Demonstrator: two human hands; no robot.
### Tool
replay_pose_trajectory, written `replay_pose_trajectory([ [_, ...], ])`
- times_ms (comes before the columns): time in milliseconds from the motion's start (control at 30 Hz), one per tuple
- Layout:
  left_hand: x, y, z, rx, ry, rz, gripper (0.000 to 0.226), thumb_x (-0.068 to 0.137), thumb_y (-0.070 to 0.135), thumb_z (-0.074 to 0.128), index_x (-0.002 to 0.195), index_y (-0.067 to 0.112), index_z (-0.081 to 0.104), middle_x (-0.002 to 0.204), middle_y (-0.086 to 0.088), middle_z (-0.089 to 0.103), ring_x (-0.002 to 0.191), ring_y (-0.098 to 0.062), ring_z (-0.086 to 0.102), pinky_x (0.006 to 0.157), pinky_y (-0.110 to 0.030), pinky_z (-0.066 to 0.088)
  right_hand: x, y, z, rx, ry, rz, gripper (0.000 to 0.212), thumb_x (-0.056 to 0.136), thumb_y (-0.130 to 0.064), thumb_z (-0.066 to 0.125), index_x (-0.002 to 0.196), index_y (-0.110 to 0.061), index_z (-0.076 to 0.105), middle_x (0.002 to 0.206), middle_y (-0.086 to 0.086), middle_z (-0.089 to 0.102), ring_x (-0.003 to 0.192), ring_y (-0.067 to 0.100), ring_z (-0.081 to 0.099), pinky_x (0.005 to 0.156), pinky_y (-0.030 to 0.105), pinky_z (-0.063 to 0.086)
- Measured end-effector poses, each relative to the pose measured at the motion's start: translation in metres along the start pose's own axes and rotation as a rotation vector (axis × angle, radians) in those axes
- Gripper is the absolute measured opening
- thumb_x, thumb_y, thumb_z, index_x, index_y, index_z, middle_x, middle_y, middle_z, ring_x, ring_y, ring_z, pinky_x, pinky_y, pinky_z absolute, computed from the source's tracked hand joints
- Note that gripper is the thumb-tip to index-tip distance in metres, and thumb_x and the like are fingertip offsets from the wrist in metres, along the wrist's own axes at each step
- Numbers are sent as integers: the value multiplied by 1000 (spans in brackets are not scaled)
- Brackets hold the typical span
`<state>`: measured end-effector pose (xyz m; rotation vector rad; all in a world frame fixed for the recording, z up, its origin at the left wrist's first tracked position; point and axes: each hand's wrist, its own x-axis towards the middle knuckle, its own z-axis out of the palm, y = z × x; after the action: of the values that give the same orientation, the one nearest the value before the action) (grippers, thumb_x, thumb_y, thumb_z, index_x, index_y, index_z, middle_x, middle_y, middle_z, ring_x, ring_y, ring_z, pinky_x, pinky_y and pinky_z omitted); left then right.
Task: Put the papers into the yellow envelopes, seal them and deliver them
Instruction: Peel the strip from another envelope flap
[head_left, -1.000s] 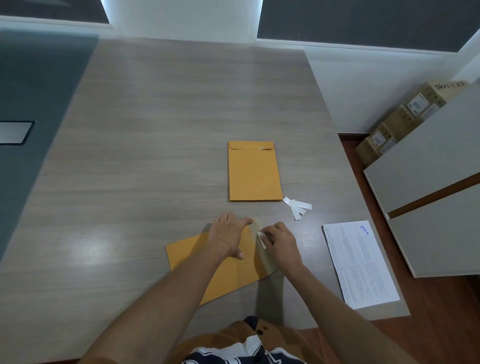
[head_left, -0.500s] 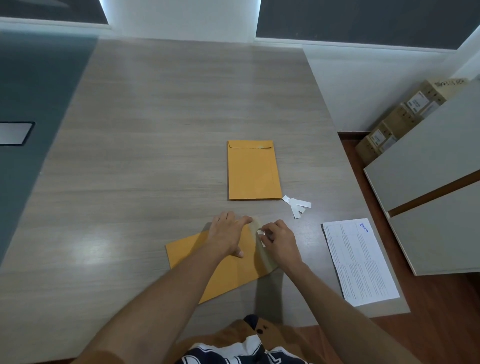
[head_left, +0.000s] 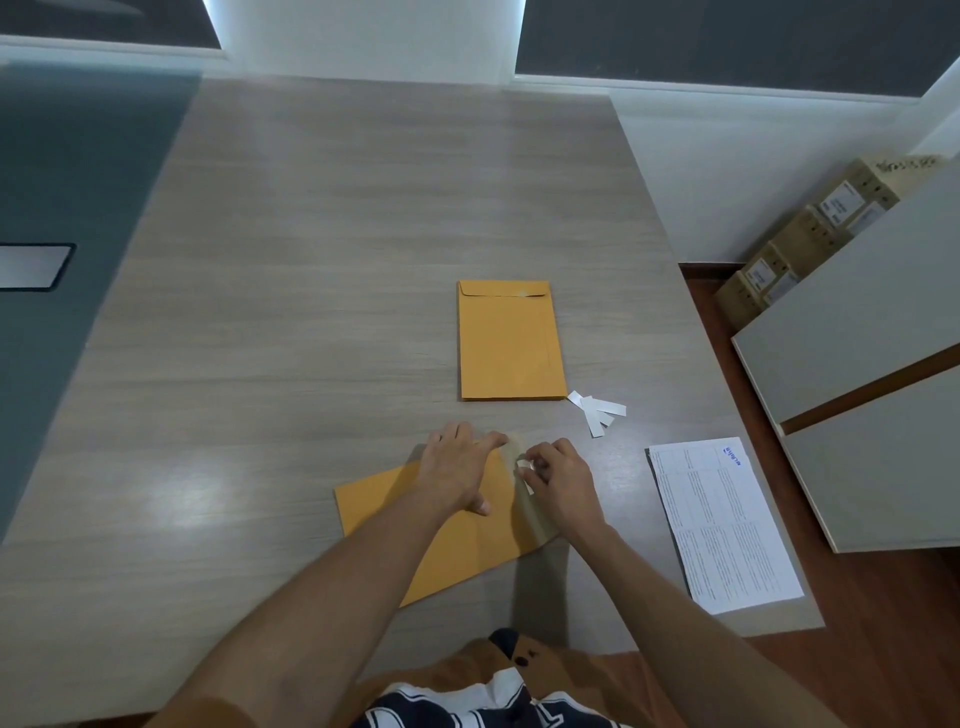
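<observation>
A yellow envelope (head_left: 447, 540) lies tilted on the table close to me, its flap (head_left: 532, 512) open toward the right. My left hand (head_left: 460, 470) rests flat on it, fingers spread. My right hand (head_left: 558, 480) pinches a small white peel strip (head_left: 524, 470) at the flap's adhesive band. A second yellow envelope (head_left: 510, 343) lies farther back with its flap folded down. A printed sheet of paper (head_left: 722, 525) lies at the table's right edge.
Several loose white peel strips (head_left: 597, 410) lie just right of the far envelope. The wooden table (head_left: 311, 260) stretches away to the wall. Cardboard boxes (head_left: 810, 239) and a grey cabinet (head_left: 857, 374) stand on the floor to the right.
My right hand's fingers have curled the white strip slightly higher along the flap. My left hand and both envelopes stay where they were.
</observation>
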<state>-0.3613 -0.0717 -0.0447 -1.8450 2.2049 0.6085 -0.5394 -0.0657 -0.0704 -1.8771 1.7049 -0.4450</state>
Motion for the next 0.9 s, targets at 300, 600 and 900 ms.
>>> replay_pose_trajectory([
  [300,0,-1,1,-4,-1,-3,99,65,52,84,144,40,26,126,-7,47,121,-26,41,101,-38,36,2,-1,-3,64,13,73,13,85,-29,74,91,-18,72,89,-3,56,71,3,55,66,6,40],
  [600,0,0,0,-8,0,-8,100,65,52,85,145,40,26,127,-7,46,123,-26,40,102,-38,35,7,-9,-9,122,-11,165,11,80,-25,79,83,-21,69,88,-5,59,72,3,57,60,5,40],
  [900,-1,2,-2,-3,1,-9,99,65,52,84,145,40,26,127,-7,46,123,-26,40,101,-38,35,5,-15,-15,205,-48,196,10,83,-13,75,80,-18,67,78,-6,68,69,3,61,62,4,44],
])
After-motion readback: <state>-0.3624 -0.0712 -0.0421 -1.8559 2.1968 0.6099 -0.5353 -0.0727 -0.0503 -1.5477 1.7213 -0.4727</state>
